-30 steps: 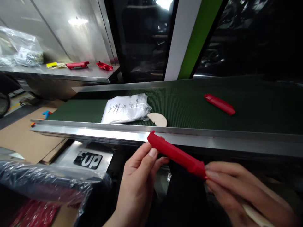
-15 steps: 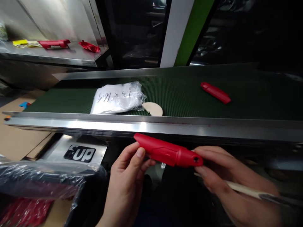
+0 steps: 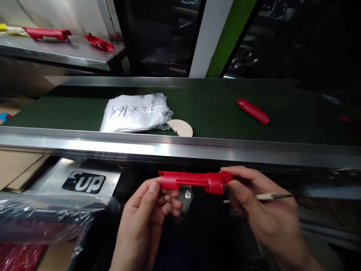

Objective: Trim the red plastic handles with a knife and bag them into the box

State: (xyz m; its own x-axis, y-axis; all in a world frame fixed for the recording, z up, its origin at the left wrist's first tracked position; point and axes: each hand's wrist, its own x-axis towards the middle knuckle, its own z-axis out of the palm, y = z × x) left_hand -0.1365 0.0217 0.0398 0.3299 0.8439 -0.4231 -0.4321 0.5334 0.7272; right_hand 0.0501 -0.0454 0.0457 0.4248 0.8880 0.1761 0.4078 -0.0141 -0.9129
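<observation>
Red part, one, between fingers

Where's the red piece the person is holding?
In the head view, the red piece is just below centre, its left end in the left hand and right end in the right hand, below the near metal rail.

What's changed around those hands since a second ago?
The held red piece has rolled and come from slanting to nearly level. The left hand and right hand kept hold of its ends. A blurred red shape now shows at far right. The loose red piece, white packet and beige disc stayed put on the green belt.
</observation>
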